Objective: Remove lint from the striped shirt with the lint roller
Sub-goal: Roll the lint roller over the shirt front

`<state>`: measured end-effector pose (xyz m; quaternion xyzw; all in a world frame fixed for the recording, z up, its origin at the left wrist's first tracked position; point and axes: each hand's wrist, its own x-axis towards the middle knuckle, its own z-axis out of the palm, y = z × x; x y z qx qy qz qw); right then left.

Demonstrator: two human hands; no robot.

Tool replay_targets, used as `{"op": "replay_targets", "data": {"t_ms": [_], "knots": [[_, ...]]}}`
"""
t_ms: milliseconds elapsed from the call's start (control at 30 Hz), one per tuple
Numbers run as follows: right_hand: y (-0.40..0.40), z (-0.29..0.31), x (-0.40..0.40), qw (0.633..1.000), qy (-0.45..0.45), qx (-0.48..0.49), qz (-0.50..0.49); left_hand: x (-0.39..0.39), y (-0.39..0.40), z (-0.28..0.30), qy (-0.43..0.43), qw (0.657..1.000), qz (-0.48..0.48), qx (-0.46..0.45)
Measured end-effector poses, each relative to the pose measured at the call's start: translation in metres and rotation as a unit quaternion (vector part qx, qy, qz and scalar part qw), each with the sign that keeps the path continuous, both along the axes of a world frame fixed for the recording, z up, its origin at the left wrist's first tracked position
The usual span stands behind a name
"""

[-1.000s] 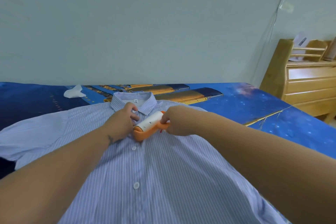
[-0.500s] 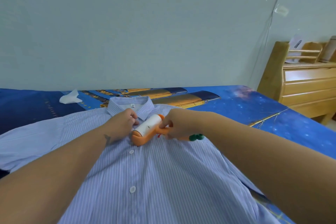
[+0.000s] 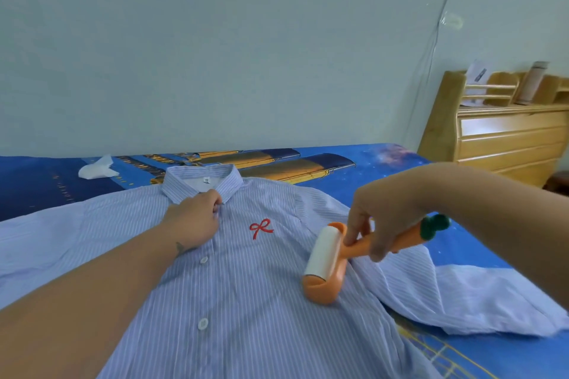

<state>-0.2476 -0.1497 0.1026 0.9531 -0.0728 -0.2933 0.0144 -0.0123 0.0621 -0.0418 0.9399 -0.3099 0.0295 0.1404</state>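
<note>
The blue-and-white striped shirt (image 3: 246,280) lies flat and buttoned on the bed, collar away from me, with a red bow stitched on its chest. My left hand (image 3: 194,218) presses on the shirt just below the collar, fingers curled at the placket. My right hand (image 3: 385,218) grips the orange carrot-shaped handle of the lint roller (image 3: 326,261). The roller's white sticky drum rests on the shirt's right side, near the sleeve seam.
The bed has a blue space-print cover (image 3: 385,169). A crumpled white tissue (image 3: 97,168) lies near the wall at the left. A wooden headboard with shelves (image 3: 508,135) stands at the right. A thin cable runs down the wall.
My right hand has carried the lint roller from the collar area rightward and down across the chest to the shirt's right side. The left hand stays near the collar. The red bow is now uncovered.
</note>
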Motion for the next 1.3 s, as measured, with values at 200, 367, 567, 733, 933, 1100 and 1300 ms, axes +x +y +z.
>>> {"op": "replay_targets", "data": {"t_ms": [200,367,567,733,933,1100,1300], "knots": [[-0.020,0.038,-0.009,0.998,-0.022,0.054,-0.038,-0.008,-0.021,0.009,-0.021,1.000,0.009,0.000],[-0.024,-0.003,0.026,0.975,-0.221,0.035,-0.018,-0.015,-0.042,0.002,-0.035,0.997,0.016,-0.071],[-0.017,-0.069,0.082,0.962,-0.272,0.000,-0.035,-0.004,-0.046,-0.004,-0.013,0.994,-0.001,-0.112],[-0.003,-0.073,0.121,0.963,-0.268,0.031,-0.007,0.018,-0.036,-0.003,0.016,0.994,-0.029,-0.108],[0.015,-0.077,0.166,0.968,-0.249,0.014,0.008,0.025,-0.035,-0.010,0.027,0.993,-0.021,-0.110],[0.009,-0.077,0.157,0.962,-0.264,0.072,0.003,0.029,-0.036,-0.011,0.045,0.993,-0.018,-0.106],[-0.023,-0.074,0.106,0.962,-0.249,0.105,-0.025,0.026,-0.036,-0.007,0.011,0.997,-0.066,-0.031]]}}
